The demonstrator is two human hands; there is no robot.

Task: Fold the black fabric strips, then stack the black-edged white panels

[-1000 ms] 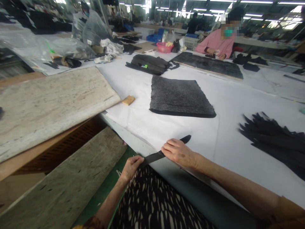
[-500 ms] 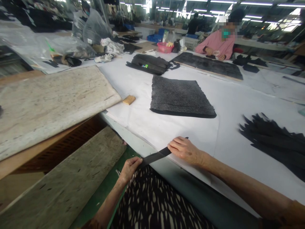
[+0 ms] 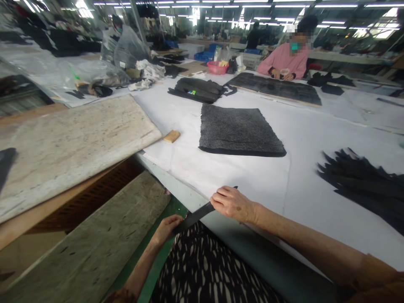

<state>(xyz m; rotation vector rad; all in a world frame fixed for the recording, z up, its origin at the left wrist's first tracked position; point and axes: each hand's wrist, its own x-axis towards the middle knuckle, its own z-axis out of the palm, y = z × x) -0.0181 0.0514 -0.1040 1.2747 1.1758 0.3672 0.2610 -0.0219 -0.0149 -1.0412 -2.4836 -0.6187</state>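
Note:
A narrow black strip (image 3: 196, 214), which looks like fabric or leather, stretches between my two hands over the table's near edge. My left hand (image 3: 168, 227) pinches its lower end close to my patterned clothing. Higher up, my right hand (image 3: 232, 203) is closed round the other end, and a dark tip pokes out past the fingers. Beyond them lies a flat stack of dark grey textured pieces (image 3: 240, 131) with a black front edge. A fanned pile of black strips (image 3: 362, 181) rests to the right of my right hand.
At left, a worn pale board (image 3: 78, 147) juts over a second board (image 3: 94, 240). A small tan block (image 3: 172, 136) sits near its corner on the white table (image 3: 176, 164). Farther back are a black bundle (image 3: 197, 89), a pink basket (image 3: 217, 67) and a person in pink (image 3: 285, 61).
Both hands have shifted a little left with the strip, and my right hand is slightly lower. The view has tilted slightly; the stack and pile stay in place.

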